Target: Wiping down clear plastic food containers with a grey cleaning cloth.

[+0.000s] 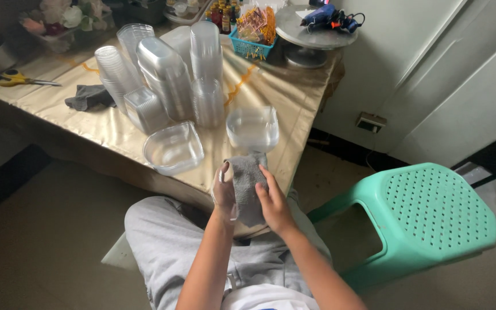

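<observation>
Hands meet over a lap at the bench [294, 103] edge: we see the left hand [224, 192] and the right hand [272, 204] closed around a grey cloth [247, 186], wrapped about the lower end of a clear plastic container [252, 129]. The container rises up and away from the hands, its long axis pointing toward the bench, its wide mouth farthest from the wrists. Both hands lie equally near it, fingers curled on the cloth. Stacks of clear cups [205, 57] and an empty tray [173, 148] stand just beyond; a green stool [431, 212] sits to the right.
</observation>
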